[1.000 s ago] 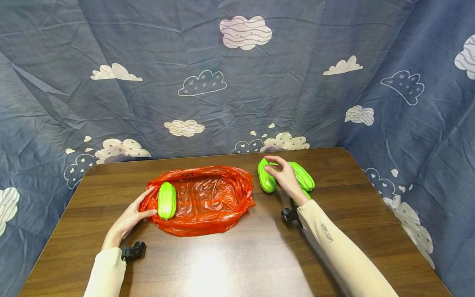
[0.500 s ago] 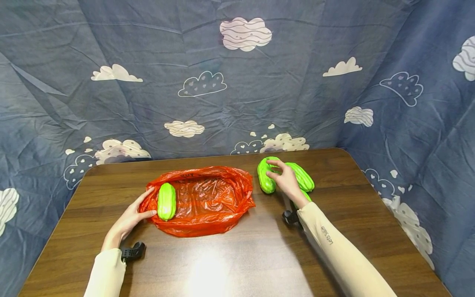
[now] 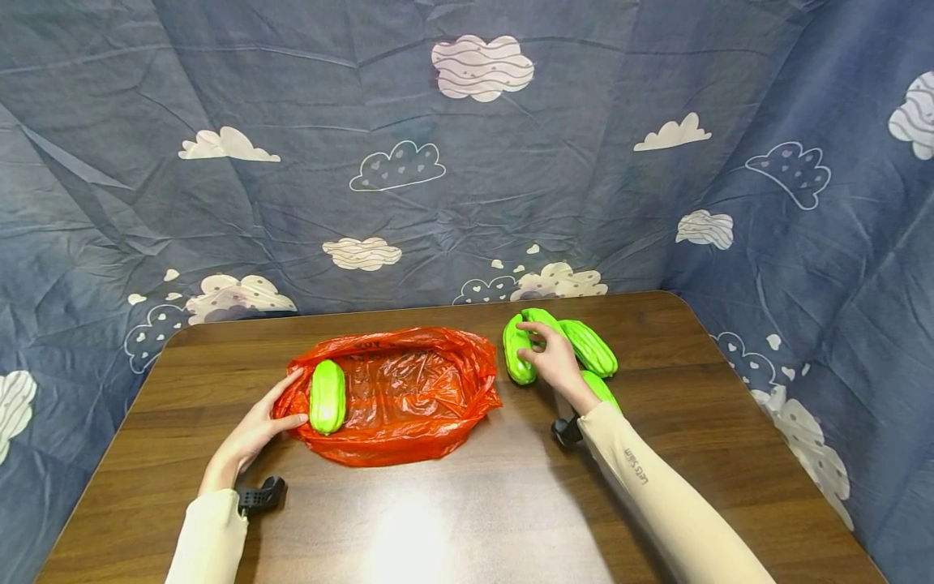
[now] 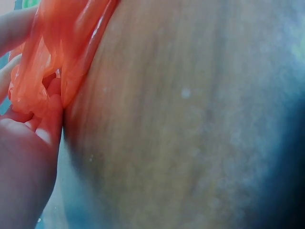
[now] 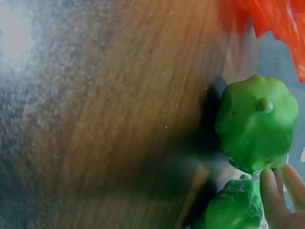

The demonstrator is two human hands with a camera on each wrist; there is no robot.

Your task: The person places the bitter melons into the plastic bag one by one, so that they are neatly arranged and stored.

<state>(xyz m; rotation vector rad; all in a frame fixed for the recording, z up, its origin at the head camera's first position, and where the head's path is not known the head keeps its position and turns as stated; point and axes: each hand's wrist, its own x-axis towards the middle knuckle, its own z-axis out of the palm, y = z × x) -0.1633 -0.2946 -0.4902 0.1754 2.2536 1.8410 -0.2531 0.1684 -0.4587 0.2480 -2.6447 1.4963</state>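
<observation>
A red plastic bag (image 3: 409, 446) lies spread with its mouth facing up, and one ribbed green gourd (image 3: 327, 397) rests in its left end. My left hand (image 3: 255, 430) holds the bag's left rim; in the left wrist view the thin plastic (image 4: 76, 43) passes between thumb and fingers. Over to the right, my right hand (image 3: 556, 361) has its fingertips against the right side of another green gourd (image 3: 515, 357). The right wrist view shows that gourd (image 5: 257, 124) end-on with a stem nub, its lower side at the fingertips (image 5: 269, 183), which are not wrapped round it.
More green gourds lie around the right hand: one behind it (image 3: 543, 319), one to its right (image 3: 593, 350) and one partly under the wrist (image 3: 600, 389). The wooden table (image 3: 467, 519) ends at a blue cloud-patterned cloth (image 3: 394, 211).
The gourd by my right hand has shifted slightly left, apart from the one behind it. The right hand has moved slightly down and left. The left hand and bag stay put.
</observation>
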